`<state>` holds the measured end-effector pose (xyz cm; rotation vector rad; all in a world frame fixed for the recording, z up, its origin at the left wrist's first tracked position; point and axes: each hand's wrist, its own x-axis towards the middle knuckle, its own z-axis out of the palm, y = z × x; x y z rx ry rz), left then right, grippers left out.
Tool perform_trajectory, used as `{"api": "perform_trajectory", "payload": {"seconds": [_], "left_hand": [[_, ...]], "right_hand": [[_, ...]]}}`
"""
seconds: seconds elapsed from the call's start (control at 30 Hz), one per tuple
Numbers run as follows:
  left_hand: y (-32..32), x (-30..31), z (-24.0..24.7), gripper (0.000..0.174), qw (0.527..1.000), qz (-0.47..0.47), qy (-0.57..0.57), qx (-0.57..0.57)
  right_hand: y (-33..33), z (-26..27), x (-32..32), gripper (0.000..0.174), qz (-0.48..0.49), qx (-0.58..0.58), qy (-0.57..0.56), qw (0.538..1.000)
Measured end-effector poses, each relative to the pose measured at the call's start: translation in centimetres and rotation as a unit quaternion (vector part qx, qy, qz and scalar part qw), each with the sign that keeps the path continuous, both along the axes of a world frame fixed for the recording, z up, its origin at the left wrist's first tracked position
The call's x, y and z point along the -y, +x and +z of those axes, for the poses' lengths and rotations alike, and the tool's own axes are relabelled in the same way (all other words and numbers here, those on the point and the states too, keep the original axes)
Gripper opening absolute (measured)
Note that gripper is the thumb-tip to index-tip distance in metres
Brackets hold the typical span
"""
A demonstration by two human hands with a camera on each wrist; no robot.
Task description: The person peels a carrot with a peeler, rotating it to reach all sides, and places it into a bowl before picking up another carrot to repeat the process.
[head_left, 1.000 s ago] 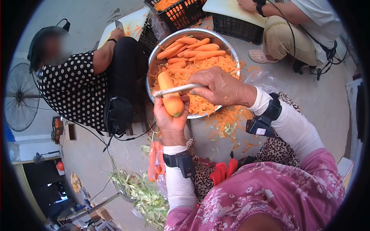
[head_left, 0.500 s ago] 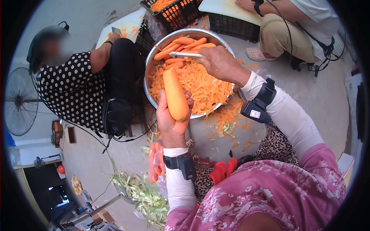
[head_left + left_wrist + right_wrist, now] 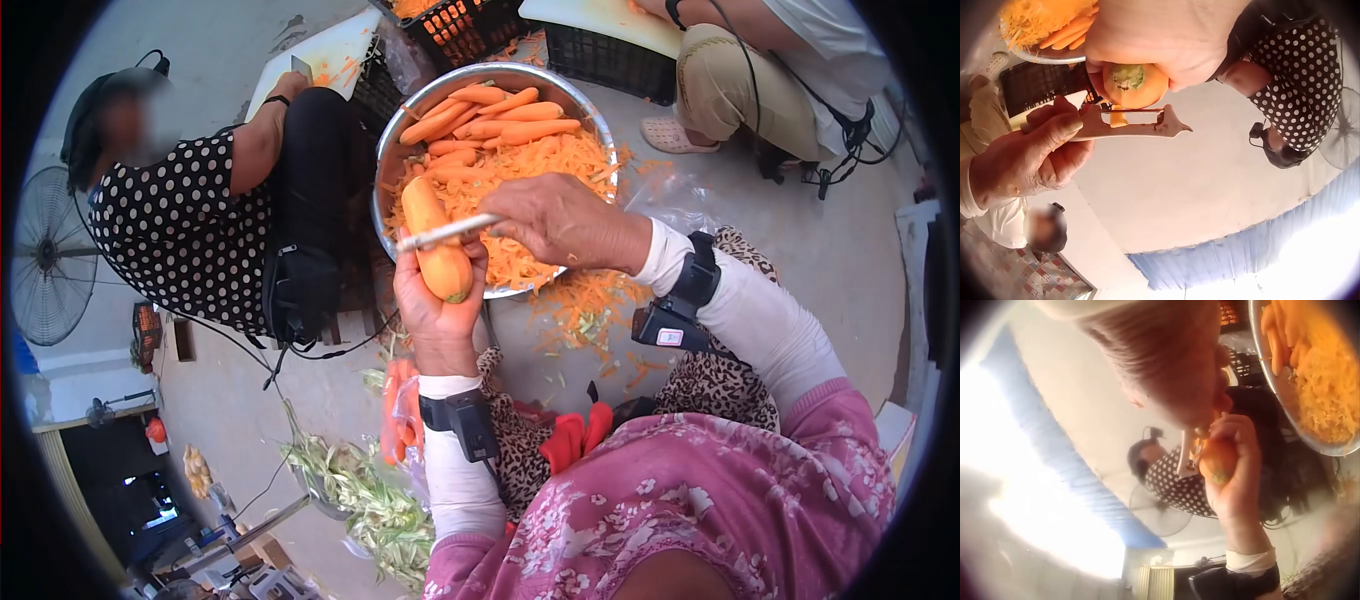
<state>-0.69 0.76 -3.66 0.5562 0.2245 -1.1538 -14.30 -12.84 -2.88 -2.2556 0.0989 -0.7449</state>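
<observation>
My left hand [image 3: 438, 318] holds a thick orange carrot [image 3: 446, 272] from below, its green-tinged end toward me. In my right hand [image 3: 572, 224] I grip a white peeler [image 3: 440, 235], laid across the middle of the carrot. The left wrist view shows the peeler's blade [image 3: 1141, 111] against the carrot's side, a strip of peel [image 3: 1119, 117] hanging in its frame. Both hands are over the near left rim of a metal basin [image 3: 380, 190]. Whole carrots [image 3: 520, 125] lie at its far side, and orange peelings [image 3: 535, 170] fill the near part.
Two people sit opposite with cutting boards [image 3: 320, 55] on black crates [image 3: 610, 65]. Peelings [image 3: 590, 305] litter the floor by the basin. A bag of carrots [image 3: 402, 410] and a heap of pale green husks [image 3: 375, 510] lie by my left arm.
Half a second ago the peeler was raised off the carrot over the basin's far side; now it is back across the carrot. My left hand keeps its hold and has tilted the carrot slightly.
</observation>
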Motion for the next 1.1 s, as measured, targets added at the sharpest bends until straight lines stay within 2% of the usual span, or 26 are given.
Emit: {"api": "perform_trajectory", "payload": {"seconds": [0.03, 0.1, 0.13, 0.2, 0.33, 0.4, 0.43, 0.53, 0.6, 0.63, 0.7, 0.77, 0.83, 0.9, 1.03, 1.07, 1.1], "left_hand": [[0.1, -0.1, -0.2, 0.041, 0.996, -0.041, -0.074, -0.038], [-0.9, -0.1, 0.1, 0.041, 0.995, -0.052, -0.076, -0.046], [-1.3, -0.1, 0.5, 0.041, 0.994, -0.067, -0.08, -0.012], [-1.7, 0.1, 0.7, 0.042, 0.99, -0.091, -0.107, 0.028], [-0.9, -0.1, -0.3, 0.042, 0.994, -0.057, -0.089, 0.036], [-0.3, -0.3, -0.8, 0.043, 0.995, -0.029, -0.029, 0.09], [0.0, -0.4, -0.9, 0.043, 0.995, -0.028, -0.027, 0.09], [-0.2, 0.0, 0.1, 0.044, 0.996, -0.032, -0.031, 0.083], [-1.0, 0.5, 1.3, 0.043, 0.996, 0.034, 0.061, 0.064], [-0.6, 0.3, 0.8, 0.043, 0.996, 0.033, 0.062, 0.063], [0.2, 0.0, -0.2, 0.042, 0.998, -0.024, -0.047, 0.016], [-0.2, 0.1, -0.3, 0.044, 0.997, -0.046, -0.034, 0.046], [-0.6, 0.4, 0.0, 0.047, 0.993, -0.083, -0.072, 0.052], [-1.3, 0.6, 0.9, 0.048, 0.993, -0.069, -0.039, 0.09], [-1.0, 0.3, 0.6, 0.048, 0.994, -0.065, -0.07, 0.05], [-0.9, 0.1, 0.4, 0.048, 0.996, -0.05, -0.067, 0.044], [-0.7, -0.2, 0.1, 0.048, 0.996, -0.048, -0.067, 0.045]], "right_hand": [[0.4, -0.1, 0.7, 0.018, 0.0, 0.0, -0.001, 1.0], [1.3, -0.3, 2.5, 0.014, -0.098, -0.002, -0.06, 0.993], [1.4, -0.5, 3.2, 0.014, -0.099, -0.001, -0.061, 0.993], [1.4, -0.9, 4.1, 0.015, -0.228, -0.164, -0.061, 0.958], [1.1, -0.3, 3.8, 0.015, -0.223, -0.092, -0.027, 0.97], [0.4, 1.7, 2.4, 0.013, -0.102, -0.035, 0.056, 0.993], [0.3, 1.8, 1.9, 0.013, -0.1, -0.035, 0.058, 0.993], [-0.3, 2.4, 0.6, 0.014, 0.047, -0.051, 0.056, 0.996], [-0.6, 1.9, 0.0, 0.014, 0.052, -0.059, 0.057, 0.995], [-0.7, 1.5, -0.1, 0.013, 0.058, -0.066, 0.057, 0.995], [-0.4, 1.0, 0.0, 0.013, 0.043, -0.054, 0.049, 0.996], [0.6, 0.2, 1.1, 0.016, -0.08, -0.048, -0.027, 0.995], [1.6, -0.5, 3.1, 0.012, -0.104, -0.031, -0.058, 0.992], [1.9, -0.7, 4.0, 0.01, -0.204, -0.19, -0.082, 0.957], [1.7, -1.0, 3.8, 0.016, -0.181, -0.097, 0.04, 0.978], [1.6, -0.7, 3.4, 0.016, -0.177, -0.097, 0.038, 0.979], [1.4, -0.2, 3.0, 0.018, -0.162, -0.096, 0.085, 0.978]]}}
